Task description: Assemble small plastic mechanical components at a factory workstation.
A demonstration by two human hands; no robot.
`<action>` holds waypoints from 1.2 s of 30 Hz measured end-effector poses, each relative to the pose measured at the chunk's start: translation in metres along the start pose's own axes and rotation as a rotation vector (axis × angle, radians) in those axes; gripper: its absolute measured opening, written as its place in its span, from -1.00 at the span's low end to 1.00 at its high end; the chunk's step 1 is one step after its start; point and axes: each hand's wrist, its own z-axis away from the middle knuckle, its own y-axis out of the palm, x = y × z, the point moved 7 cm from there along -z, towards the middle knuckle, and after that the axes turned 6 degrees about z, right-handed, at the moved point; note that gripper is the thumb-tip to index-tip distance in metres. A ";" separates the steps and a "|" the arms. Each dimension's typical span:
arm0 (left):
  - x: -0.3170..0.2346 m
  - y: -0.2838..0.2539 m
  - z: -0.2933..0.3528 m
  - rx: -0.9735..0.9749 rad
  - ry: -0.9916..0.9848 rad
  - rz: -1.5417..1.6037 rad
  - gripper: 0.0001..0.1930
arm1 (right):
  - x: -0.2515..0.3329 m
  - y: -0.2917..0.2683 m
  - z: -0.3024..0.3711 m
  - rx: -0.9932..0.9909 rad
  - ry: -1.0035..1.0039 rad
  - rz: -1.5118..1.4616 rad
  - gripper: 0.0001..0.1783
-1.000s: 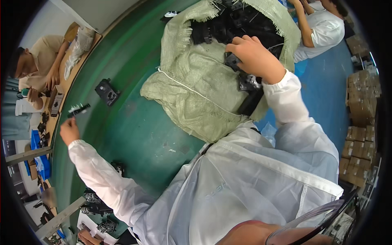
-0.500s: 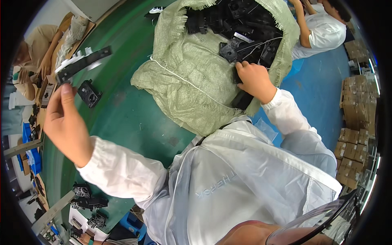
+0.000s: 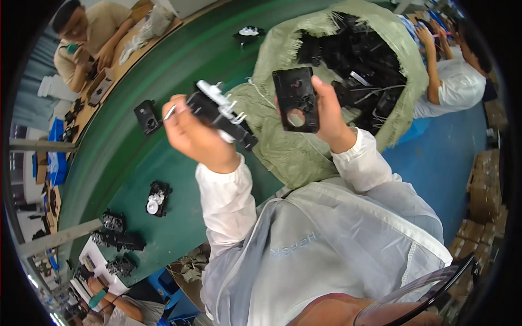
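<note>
My left hand (image 3: 196, 136) is closed round a black plastic part with white fittings (image 3: 223, 111), held tilted above the green surface and slightly blurred. To its right, my right hand (image 3: 329, 111) grips a black rectangular plastic housing (image 3: 296, 100) with a round hole near its lower end. The two parts are close but apart. Behind the housing, an open woven sack (image 3: 304, 163) in pale green holds many black plastic parts (image 3: 359, 65).
On the green conveyor belt (image 3: 117, 136) lie a black housing (image 3: 147, 117) and a black-and-white part (image 3: 249, 33). A black part with white wheels (image 3: 156, 200) and several black assemblies (image 3: 117, 239) sit lower left. Co-workers sit upper left, lower left and upper right. Cartons (image 3: 485, 185) stand right.
My right hand has come out of the sack's mouth with a black housing. My left hand has moved right with its black-and-white part, nearer to the right hand. The whole view has shifted.
</note>
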 end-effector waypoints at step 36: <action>-0.024 -0.031 -0.001 -0.041 -0.032 -0.333 -0.81 | 0.011 0.126 -0.037 0.146 -0.270 0.381 -0.58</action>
